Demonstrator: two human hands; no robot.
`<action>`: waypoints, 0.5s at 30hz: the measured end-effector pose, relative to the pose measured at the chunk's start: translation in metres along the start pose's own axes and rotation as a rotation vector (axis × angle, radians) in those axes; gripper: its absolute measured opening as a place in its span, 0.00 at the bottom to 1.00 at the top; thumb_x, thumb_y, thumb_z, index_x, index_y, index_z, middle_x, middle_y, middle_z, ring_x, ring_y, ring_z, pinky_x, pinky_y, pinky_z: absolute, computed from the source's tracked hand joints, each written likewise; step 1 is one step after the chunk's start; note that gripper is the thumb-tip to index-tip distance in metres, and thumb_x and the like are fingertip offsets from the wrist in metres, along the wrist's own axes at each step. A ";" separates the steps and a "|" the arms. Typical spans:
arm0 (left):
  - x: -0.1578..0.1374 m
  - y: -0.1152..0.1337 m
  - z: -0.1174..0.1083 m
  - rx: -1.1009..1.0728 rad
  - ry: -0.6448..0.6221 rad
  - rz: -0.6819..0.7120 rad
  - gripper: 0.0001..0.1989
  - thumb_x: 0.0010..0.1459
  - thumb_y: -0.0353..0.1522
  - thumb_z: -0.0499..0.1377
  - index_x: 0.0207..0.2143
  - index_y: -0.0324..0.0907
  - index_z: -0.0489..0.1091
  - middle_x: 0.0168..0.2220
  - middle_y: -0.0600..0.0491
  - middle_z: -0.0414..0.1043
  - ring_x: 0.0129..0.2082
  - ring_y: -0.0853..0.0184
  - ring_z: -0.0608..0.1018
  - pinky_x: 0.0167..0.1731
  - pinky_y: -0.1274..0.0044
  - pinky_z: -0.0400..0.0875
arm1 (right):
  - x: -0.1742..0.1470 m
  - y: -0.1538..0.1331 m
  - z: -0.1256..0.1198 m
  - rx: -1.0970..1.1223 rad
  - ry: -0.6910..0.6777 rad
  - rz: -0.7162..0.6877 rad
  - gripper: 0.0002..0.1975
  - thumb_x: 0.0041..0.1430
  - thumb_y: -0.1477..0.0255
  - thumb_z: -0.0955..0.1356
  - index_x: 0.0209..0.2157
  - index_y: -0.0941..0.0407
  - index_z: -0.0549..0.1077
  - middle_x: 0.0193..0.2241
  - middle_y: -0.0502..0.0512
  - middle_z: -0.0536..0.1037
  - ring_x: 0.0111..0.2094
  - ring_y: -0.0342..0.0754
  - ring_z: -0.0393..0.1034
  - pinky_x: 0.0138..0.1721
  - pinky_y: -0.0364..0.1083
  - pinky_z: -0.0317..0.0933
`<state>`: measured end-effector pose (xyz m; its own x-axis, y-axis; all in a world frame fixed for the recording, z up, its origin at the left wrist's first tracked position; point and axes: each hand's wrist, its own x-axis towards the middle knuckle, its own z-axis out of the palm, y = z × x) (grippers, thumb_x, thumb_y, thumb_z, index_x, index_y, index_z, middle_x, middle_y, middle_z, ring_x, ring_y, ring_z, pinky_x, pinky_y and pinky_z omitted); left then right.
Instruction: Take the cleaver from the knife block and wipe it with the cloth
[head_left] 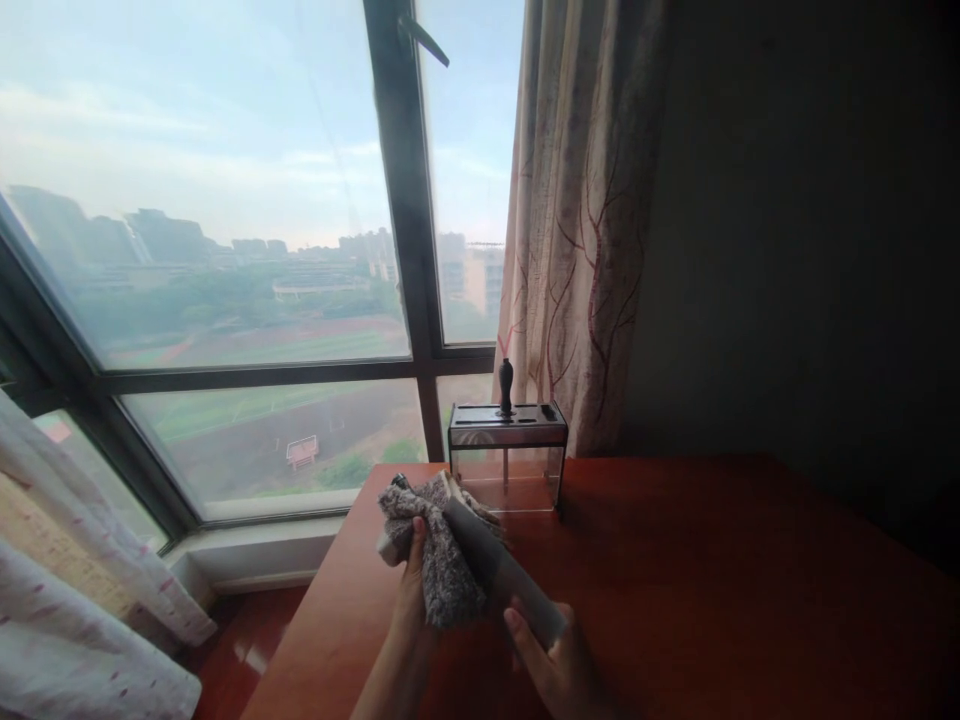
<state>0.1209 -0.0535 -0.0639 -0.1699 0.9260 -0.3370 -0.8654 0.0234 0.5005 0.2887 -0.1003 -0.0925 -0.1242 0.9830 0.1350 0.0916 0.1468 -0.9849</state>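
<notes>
cloth: a grey, shaggy rag was held above the near edge of the bench, draped over the blade end of the knife; soft, limp and light by the look of it, judged to give little grip unless bunched.
knife: a long grey handle was seen, slanting from the cloth down toward the right hand; the blade was mostly hidden in the cloth. it was judged stiff, of middling weight, and sharp under the wrap, so best taken by the handle.
left hand: its fingers were clamped on the cloth, thumb on top, pinching fabric round the blade.
right hand: its fingers were closed on the lower end of the knife handle, thumb laid along it.
knife block: a clear-walled holder with a dark slotted top stood at the back of the bench, just beside the curtain, one dark-handled tool standing in it.
window: hazy buildings and fields were seen behind.
</notes>
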 end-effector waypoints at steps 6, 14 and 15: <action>-0.007 -0.011 0.004 -0.015 -0.068 -0.127 0.21 0.60 0.40 0.54 0.50 0.38 0.71 0.39 0.45 0.80 0.48 0.52 0.76 0.53 0.63 0.67 | 0.006 0.003 -0.004 0.004 -0.051 -0.069 0.27 0.56 0.48 0.63 0.21 0.58 0.72 0.14 0.52 0.70 0.17 0.45 0.67 0.20 0.41 0.61; -0.012 -0.006 0.008 0.050 -0.012 -0.114 0.17 0.57 0.38 0.59 0.46 0.39 0.74 0.37 0.46 0.81 0.45 0.54 0.79 0.49 0.66 0.72 | 0.009 0.008 -0.004 0.053 -0.100 -0.004 0.25 0.56 0.49 0.63 0.28 0.58 0.74 0.15 0.53 0.71 0.18 0.48 0.68 0.20 0.43 0.60; -0.013 -0.004 0.008 0.055 -0.006 -0.105 0.17 0.57 0.38 0.59 0.47 0.40 0.74 0.37 0.46 0.81 0.45 0.54 0.79 0.49 0.66 0.72 | 0.008 0.007 -0.003 0.051 -0.107 0.006 0.26 0.56 0.48 0.63 0.28 0.59 0.74 0.16 0.53 0.72 0.19 0.48 0.69 0.20 0.43 0.61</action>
<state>0.1309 -0.0627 -0.0550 -0.0768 0.9194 -0.3857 -0.8513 0.1409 0.5054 0.2918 -0.0907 -0.0984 -0.2284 0.9662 0.1196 0.0425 0.1326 -0.9903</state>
